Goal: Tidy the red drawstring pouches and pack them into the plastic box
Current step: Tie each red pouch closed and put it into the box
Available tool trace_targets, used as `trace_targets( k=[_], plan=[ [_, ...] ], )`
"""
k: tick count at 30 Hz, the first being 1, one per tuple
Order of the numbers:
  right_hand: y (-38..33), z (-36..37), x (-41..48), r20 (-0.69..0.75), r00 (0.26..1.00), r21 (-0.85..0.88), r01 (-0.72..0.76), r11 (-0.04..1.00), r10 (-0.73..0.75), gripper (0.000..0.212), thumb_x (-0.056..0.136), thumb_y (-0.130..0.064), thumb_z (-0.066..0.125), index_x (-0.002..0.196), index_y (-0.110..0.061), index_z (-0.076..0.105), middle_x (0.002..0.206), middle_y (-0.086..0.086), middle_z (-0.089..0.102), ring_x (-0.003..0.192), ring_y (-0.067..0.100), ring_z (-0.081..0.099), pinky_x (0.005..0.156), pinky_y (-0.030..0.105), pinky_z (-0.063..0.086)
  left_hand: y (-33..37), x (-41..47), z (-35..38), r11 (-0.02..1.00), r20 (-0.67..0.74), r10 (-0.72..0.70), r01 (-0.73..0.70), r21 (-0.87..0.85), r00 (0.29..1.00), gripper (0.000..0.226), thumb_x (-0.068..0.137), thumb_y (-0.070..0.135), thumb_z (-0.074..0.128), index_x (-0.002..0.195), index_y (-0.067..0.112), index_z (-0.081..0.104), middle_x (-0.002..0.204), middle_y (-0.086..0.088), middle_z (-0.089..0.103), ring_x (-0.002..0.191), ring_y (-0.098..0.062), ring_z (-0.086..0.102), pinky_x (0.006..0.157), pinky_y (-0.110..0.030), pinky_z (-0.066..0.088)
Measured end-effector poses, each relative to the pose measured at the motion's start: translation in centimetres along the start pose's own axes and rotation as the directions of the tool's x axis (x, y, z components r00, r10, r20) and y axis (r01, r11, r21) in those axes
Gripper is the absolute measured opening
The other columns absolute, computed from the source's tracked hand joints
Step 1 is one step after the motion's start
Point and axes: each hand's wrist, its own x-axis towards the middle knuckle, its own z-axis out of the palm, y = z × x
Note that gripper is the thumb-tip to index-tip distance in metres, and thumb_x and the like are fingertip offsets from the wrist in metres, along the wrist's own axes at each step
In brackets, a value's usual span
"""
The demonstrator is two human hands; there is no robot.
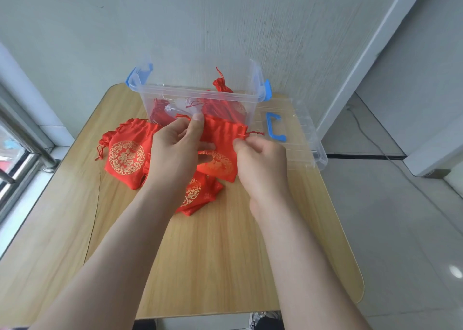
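At the left of the table (213,254), a heap of loose pouches (125,156), flat and overlapping, with a further pouch (198,194) poking out below the wrists, none of these packed yet. Next, the left hand (175,149), thumb and fingers pinching the gathered top edge of the held pouch (220,136), lifted just in front of the box. Then the right hand (260,161), fingertips pinching the drawstring (253,133) at that pouch's right corner, seemingly to pull the mouth closed. Behind, in the open plastic box (195,93), several packed pouches (225,104) — one upright against the far wall. At the right, touching the box, the clear lid (300,144) with its blue handle, off and waiting. Roughly halfway, at a guess — cinching in hand, heap left to do, lid last
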Motion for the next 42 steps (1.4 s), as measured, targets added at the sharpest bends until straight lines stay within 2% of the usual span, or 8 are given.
trace_targets(
  k=[4,8,11,16,21,25,32,42],
  plan=[
    [-0.9,-0.2,0.0,0.009,1.000,0.145,-0.029,0.989,0.028,0.040,0.099,-0.022,0.067,0.059,-0.021,0.061,0.055,-0.018,0.051,0.054,0.005,0.045,0.053,0.019,0.038,-0.2,0.3,-0.2,0.999,-0.004,-0.002,0.002,-0.040,1.000,0.032,0.109,0.029,0.059,0.085,0.007,0.064,0.086,-0.008,0.072,0.092,-0.027,0.079,0.083,-0.040,0.066],
    [-0.8,0.1,0.4,-0.084,0.996,0.230,-0.004,0.973,0.024,0.030,0.111,-0.026,0.053,0.097,-0.024,0.080,0.093,-0.012,0.079,0.090,0.008,0.074,0.085,0.027,0.060,-0.6,0.5,-0.1,0.996,-0.025,-0.038,0.036,-0.083,0.999,0.039,0.111,0.029,0.054,0.102,-0.005,0.070,0.099,-0.015,0.077,0.098,-0.027,0.078,0.085,-0.037,0.066],
    [-0.6,0.0,0.7,-0.073,0.994,0.224,-0.061,0.973,0.079,0.041,0.115,-0.036,0.043,0.103,-0.022,0.079,0.104,-0.007,0.080,0.097,0.008,0.074,0.087,0.027,0.057,-0.6,1.0,-0.2,0.976,-0.026,-0.115,0.108,-0.190,0.993,0.038,0.113,0.032,0.050,0.106,0.001,0.072,0.104,-0.018,0.077,0.096,-0.026,0.077,0.089,-0.038,0.065],
    [-0.3,0.3,0.2,0.004,0.998,0.160,-0.058,0.985,0.058,0.035,0.105,-0.026,0.059,0.092,0.006,0.068,0.077,0.002,0.063,0.072,0.017,0.055,0.069,0.035,0.046,-0.6,1.1,-0.4,0.970,-0.012,-0.118,0.112,-0.217,0.993,0.040,0.112,0.035,0.051,0.105,0.001,0.072,0.096,-0.011,0.077,0.094,-0.025,0.078,0.090,-0.038,0.064],
    [-0.3,-0.1,0.1,-0.029,0.996,0.159,-0.083,0.984,0.089,0.031,0.105,-0.022,0.064,0.079,-0.013,0.076,0.064,-0.006,0.063,0.061,0.012,0.057,0.059,0.028,0.049,-0.8,1.2,-0.7,0.970,-0.048,-0.091,0.078,-0.228,0.995,0.048,0.109,0.036,0.059,0.113,-0.010,0.070,0.107,-0.021,0.077,0.098,-0.028,0.079,0.084,-0.031,0.063],
    [-1.0,-0.3,-0.1,-0.002,0.992,0.250,-0.120,0.961,0.125,0.015,0.102,-0.017,0.067,0.096,-0.013,0.080,0.070,-0.007,0.071,0.058,0.004,0.064,0.056,0.016,0.049,-0.8,1.0,-0.9,0.973,-0.057,-0.058,0.043,-0.227,0.997,0.045,0.105,0.038,0.065,0.104,-0.006,0.073,0.106,-0.022,0.077,0.102,-0.028,0.078,0.089,-0.033,0.063],
    [-0.9,-0.4,-0.1,0.013,0.983,0.353,-0.175,0.919,0.182,0.019,0.101,0.003,0.060,0.113,-0.004,0.073,0.091,0.011,0.081,0.079,0.017,0.081,0.069,0.023,0.061,-0.4,0.8,-0.6,0.967,-0.073,-0.090,0.069,-0.247,0.993,0.039,0.107,0.039,0.060,0.099,0.005,0.078,0.100,-0.014,0.078,0.099,-0.026,0.079,0.089,-0.036,0.063],
    [-1.3,-1.0,-0.4,0.097,0.978,0.339,-0.206,0.918,0.184,0.025,0.112,-0.019,0.055,0.106,0.002,0.067,0.087,0.017,0.080,0.074,0.024,0.081,0.062,0.029,0.064,0.2,0.4,-0.9,0.972,-0.129,-0.110,0.080,-0.219,0.985,0.036,0.108,0.040,0.060,0.093,0.012,0.075,0.090,-0.003,0.076,0.090,-0.017,0.079,0.076,-0.029,0.061]
  ],
)
